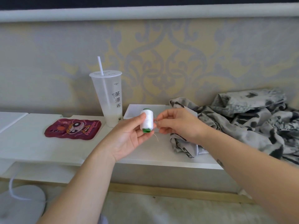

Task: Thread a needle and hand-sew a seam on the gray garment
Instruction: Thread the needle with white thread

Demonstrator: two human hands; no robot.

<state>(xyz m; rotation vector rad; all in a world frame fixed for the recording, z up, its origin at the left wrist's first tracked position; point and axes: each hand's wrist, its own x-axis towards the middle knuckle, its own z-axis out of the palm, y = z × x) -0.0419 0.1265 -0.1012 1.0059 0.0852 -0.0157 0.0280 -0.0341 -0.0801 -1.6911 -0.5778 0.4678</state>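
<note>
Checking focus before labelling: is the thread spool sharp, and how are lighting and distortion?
Head view: soft, even light, only faint shadows, no glare. The white thread spool with green core in the left hand is sharp; the thin pale strand the right hand pinches barely shows. Wide-angle distortion bows the pale rail on top; corners blur.

The left hand (129, 135), palm up, grips the spool (146, 121) with thumb and fingers. Just right of the spool, the right hand (178, 125) pinches a strand (156, 137).
</note>
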